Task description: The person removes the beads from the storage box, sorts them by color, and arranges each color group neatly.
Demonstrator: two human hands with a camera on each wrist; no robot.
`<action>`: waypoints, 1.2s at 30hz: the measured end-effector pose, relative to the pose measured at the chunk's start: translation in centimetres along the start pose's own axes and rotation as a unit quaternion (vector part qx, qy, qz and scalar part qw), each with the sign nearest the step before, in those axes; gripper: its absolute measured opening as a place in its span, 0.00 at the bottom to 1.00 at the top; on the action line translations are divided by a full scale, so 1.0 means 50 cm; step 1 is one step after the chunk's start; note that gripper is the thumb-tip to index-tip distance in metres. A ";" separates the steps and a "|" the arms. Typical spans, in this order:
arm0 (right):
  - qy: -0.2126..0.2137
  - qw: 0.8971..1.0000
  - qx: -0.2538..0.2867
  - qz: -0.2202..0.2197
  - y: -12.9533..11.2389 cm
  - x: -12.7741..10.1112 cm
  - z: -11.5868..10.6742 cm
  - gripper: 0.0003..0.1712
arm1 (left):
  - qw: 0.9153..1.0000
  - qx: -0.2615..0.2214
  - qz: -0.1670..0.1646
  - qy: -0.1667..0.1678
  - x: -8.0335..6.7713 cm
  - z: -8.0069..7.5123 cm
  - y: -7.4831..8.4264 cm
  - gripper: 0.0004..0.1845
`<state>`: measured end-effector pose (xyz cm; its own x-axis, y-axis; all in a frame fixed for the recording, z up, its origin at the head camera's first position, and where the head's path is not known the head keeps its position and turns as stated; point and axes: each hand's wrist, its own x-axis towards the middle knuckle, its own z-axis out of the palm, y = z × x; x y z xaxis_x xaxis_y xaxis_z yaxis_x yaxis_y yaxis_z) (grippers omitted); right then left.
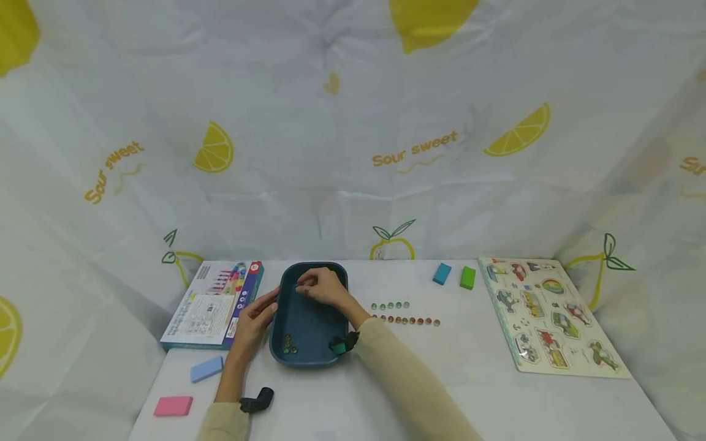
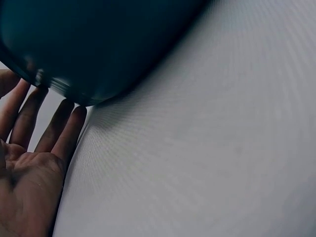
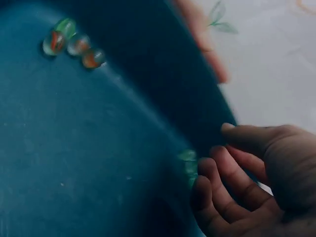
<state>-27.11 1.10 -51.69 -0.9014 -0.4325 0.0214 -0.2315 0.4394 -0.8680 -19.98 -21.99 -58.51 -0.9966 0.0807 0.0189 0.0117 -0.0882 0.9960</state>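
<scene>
Tray (image 1: 311,327): marbles (image 1: 287,350), near left corner
Left hand (image 1: 254,321): fingers spread against left edge
Right hand (image 1: 326,288): fingers bent, far left corner; I can't tell if pinching

A white table (image 1: 496,404) carries a dark blue tray (image 1: 314,324), which seems to rest flat, though its underside is hard to make out. A printed box (image 1: 212,306) lies left of it, with a light-blue block (image 1: 206,369) and a pink block (image 1: 173,406) nearer. To the right lie two rows of marbles (image 1: 405,320), a blue block (image 1: 442,274), a green block (image 1: 467,277) and a picture board (image 1: 551,324).
</scene>
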 end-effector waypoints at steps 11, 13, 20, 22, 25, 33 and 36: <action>0.033 0.995 -0.088 0.038 0.014 0.036 0.064 0.14 | 1.000 -0.003 0.005 0.000 0.000 -0.001 0.003 0.27; 0.038 0.994 -0.095 0.044 0.013 0.039 0.066 0.12 | 1.000 -0.002 0.007 -0.002 0.003 -0.001 0.005 0.27; 0.031 0.997 -0.065 0.024 -0.003 0.027 0.036 0.11 | 1.000 0.000 0.012 0.001 0.002 -0.002 0.005 0.27; 0.025 0.999 -0.038 0.000 -0.010 0.016 0.011 0.12 | 1.000 0.003 0.007 0.002 0.001 -0.001 0.002 0.27; 0.023 0.999 0.004 -0.027 -0.016 -0.012 -0.040 0.14 | 1.000 0.009 0.003 0.005 -0.001 0.001 -0.001 0.27; 0.064 0.998 -0.002 -0.012 0.067 -0.142 -0.205 0.14 | 1.000 0.001 0.003 0.008 -0.001 0.007 0.000 0.27; 0.071 0.996 -0.052 0.014 0.115 -0.195 -0.260 0.12 | 1.000 0.005 0.010 0.009 -0.001 0.005 0.000 0.26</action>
<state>-24.42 18.07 -50.47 -0.9488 -0.3071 0.0743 -0.2360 0.5323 -0.8130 -19.90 -21.75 -58.48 -0.9974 0.0620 0.0368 0.0318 -0.0804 0.9963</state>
